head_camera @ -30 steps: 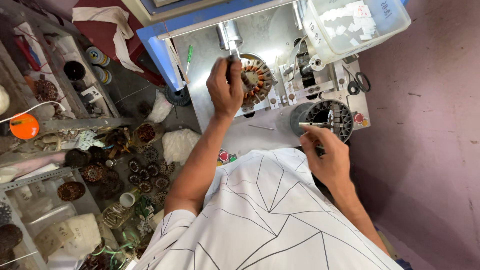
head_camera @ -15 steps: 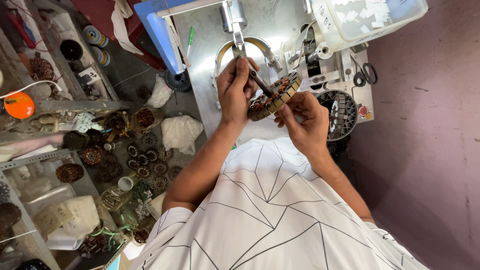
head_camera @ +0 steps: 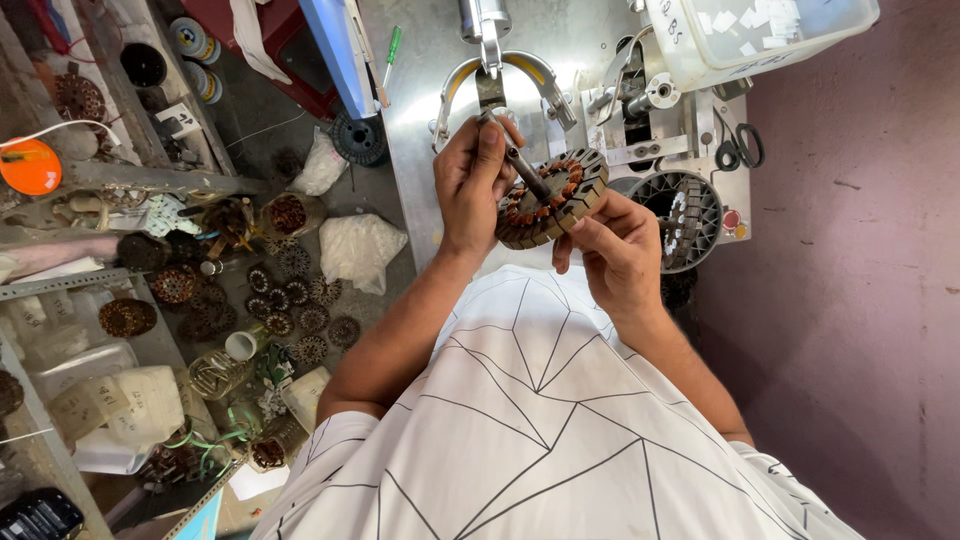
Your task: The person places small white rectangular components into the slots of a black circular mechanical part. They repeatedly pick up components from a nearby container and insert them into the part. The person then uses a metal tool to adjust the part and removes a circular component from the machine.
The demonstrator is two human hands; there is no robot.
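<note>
You hold a stator (head_camera: 545,200), a round ring of copper-wound slots, tilted in the air over the near edge of the steel bench (head_camera: 420,130), just in front of your chest. Your right hand (head_camera: 618,250) is closed on the stator's rim from below and from the side away from the floor clutter, fingers curled under it and thumb against its edge. Your left hand (head_camera: 475,180) is closed around a dark rod (head_camera: 522,170), whose lower end rests on the stator's upper face near its centre hole; the rod slants up toward the bench.

Farther along the bench from the stator stands a curved metal fixture (head_camera: 495,75) with a vertical shaft above it. Beside the stator, on the side of your right hand, a grey slotted ring (head_camera: 685,215) sits on the bench, with black scissors (head_camera: 740,150) just beyond it and a clear plastic bin (head_camera: 760,35) farther off. A green screwdriver (head_camera: 392,45) lies at the bench's far edge, well away from the stator.

On the floor beside the bench, on your left-hand side, more wound stators (head_camera: 290,300) lie in a loose cluster, with crumpled plastic bags (head_camera: 360,250) between them and the bench. An orange disc (head_camera: 30,165) sits far out on that side.
</note>
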